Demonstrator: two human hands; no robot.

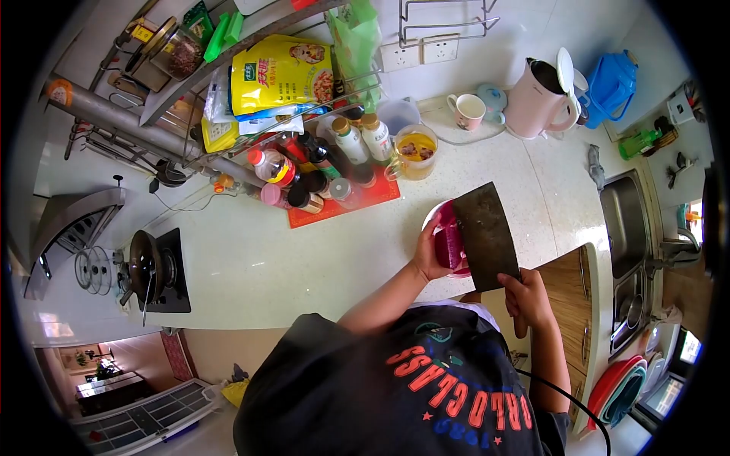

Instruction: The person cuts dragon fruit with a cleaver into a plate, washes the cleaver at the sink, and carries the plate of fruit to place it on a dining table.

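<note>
My left hand (431,251) is closed round a purple-red block of food (449,246) over a round white-rimmed dish or board (428,218) near the counter's front edge. In my right hand (526,298) is the handle of a wide dark cleaver (484,235). Its blade stands just right of the block and hides part of the dish. Whether the blade touches the block is hard to tell.
Behind are a glass jug (415,152), bottles on a red mat (346,203), a cup (466,112) and a pink kettle (532,99). The sink (625,220) lies right; a wok (144,266) on the stove is far left.
</note>
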